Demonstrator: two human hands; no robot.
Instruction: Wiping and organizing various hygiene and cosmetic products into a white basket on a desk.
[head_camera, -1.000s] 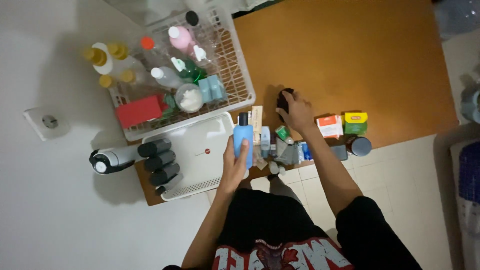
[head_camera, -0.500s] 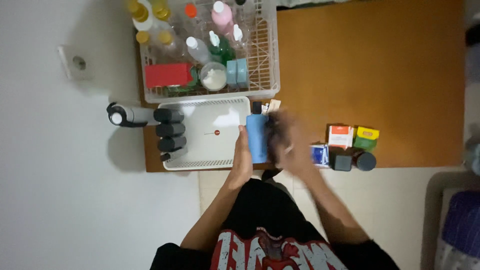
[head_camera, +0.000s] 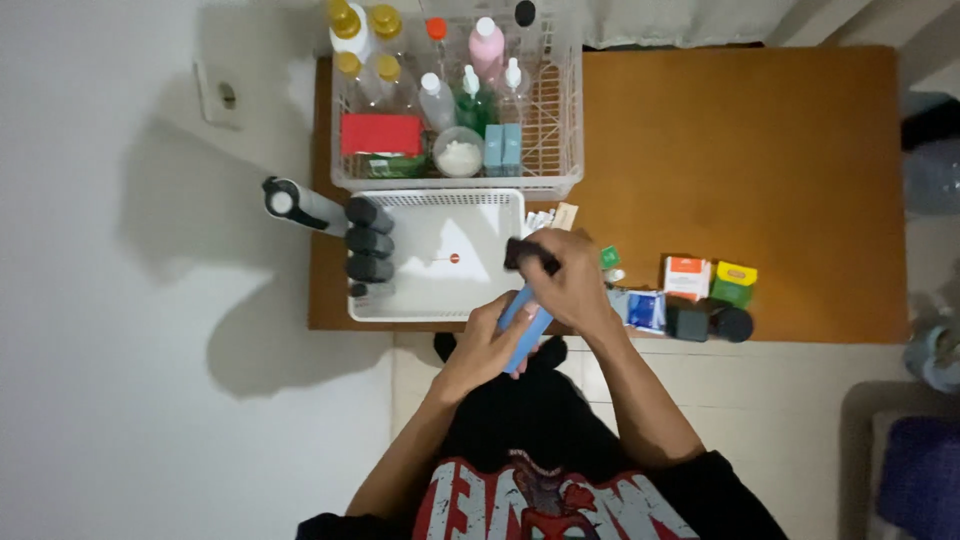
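Right at the near edge of the table (head_camera: 740, 150), a blue bottle (head_camera: 524, 335) is held tilted, its lower end toward the person and its upper end hidden under the right hand. The left hand (head_camera: 490, 345) wraps the lower part of the bottle, fingers (head_camera: 520, 312) curled closed around its side. The right hand (head_camera: 572, 282) covers the bottle's top, fingers bent over it, and also pinches a small dark object (head_camera: 520, 252) at its fingertips; what that object is cannot be told.

Just beyond the hands lies a white tray (head_camera: 440, 210), with three dark cylinders (head_camera: 369, 241) lined along its left side and a dark bottle with a pale cap (head_camera: 300, 205) sticking out past them. Behind the tray stands a white wire basket (head_camera: 555, 130) crowded with bottles, a red box (head_camera: 381, 134) and a round jar (head_camera: 459, 153). To the right of the hands, near the table edge, sit an orange-and-white box (head_camera: 685, 277), a yellow-and-green box (head_camera: 736, 282) and a dark round lid (head_camera: 733, 323).
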